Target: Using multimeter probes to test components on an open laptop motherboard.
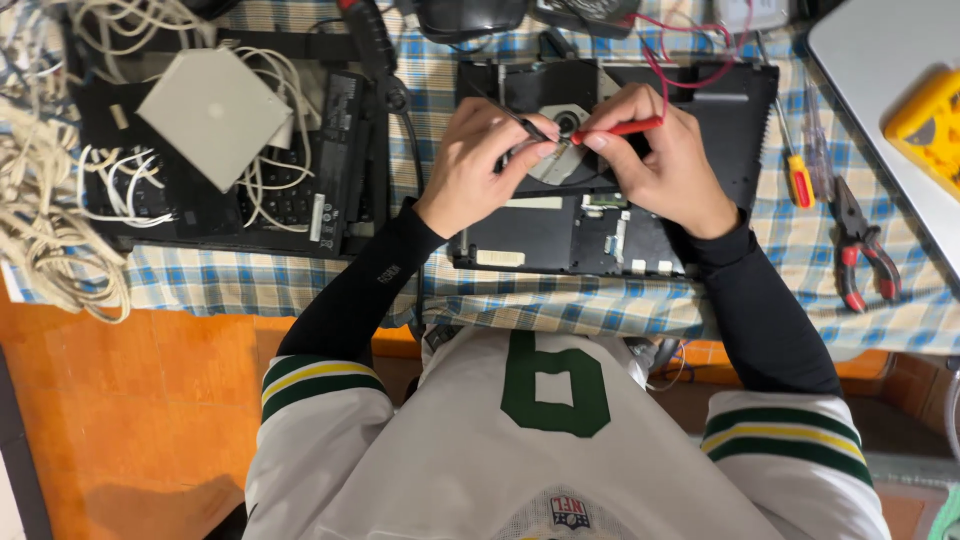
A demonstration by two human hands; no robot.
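yellow device (925,125) cut by edge

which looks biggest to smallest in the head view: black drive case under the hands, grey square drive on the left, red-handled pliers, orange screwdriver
1. black drive case
2. grey square drive
3. red-handled pliers
4. orange screwdriver; its thin shaft makes the last two close.

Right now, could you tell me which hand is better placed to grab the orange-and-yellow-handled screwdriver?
Probably the right hand: the screwdriver lies on the checked cloth just beyond it, though it holds a thin red probe. The left hand, pinching a black probe, is farther.
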